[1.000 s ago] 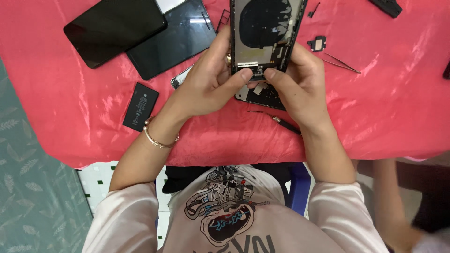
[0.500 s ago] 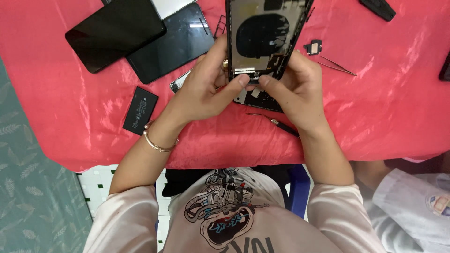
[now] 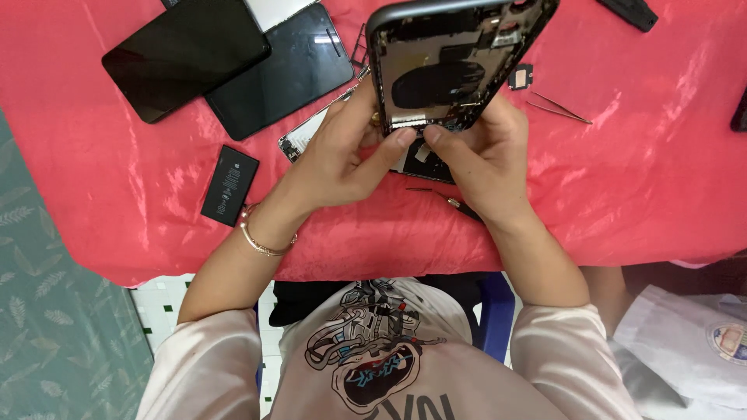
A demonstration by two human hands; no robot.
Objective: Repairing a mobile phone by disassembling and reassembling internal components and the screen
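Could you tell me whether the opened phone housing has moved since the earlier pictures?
Yes. The phone housing now sits higher and tilted, its lower edge farther above the screwdriver on the red cloth.

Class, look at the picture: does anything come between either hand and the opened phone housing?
Nothing visible does. The left hand and right hand both hold the opened phone housing directly at its lower edge, lifted above the red cloth.

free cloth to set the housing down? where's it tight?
Free: red cloth right of the right hand, below the tweezers. Also the left front strip, below the black screens and left of the battery. Tight: under both hands, left hand included, where the housing, parts and a screwdriver bunch.
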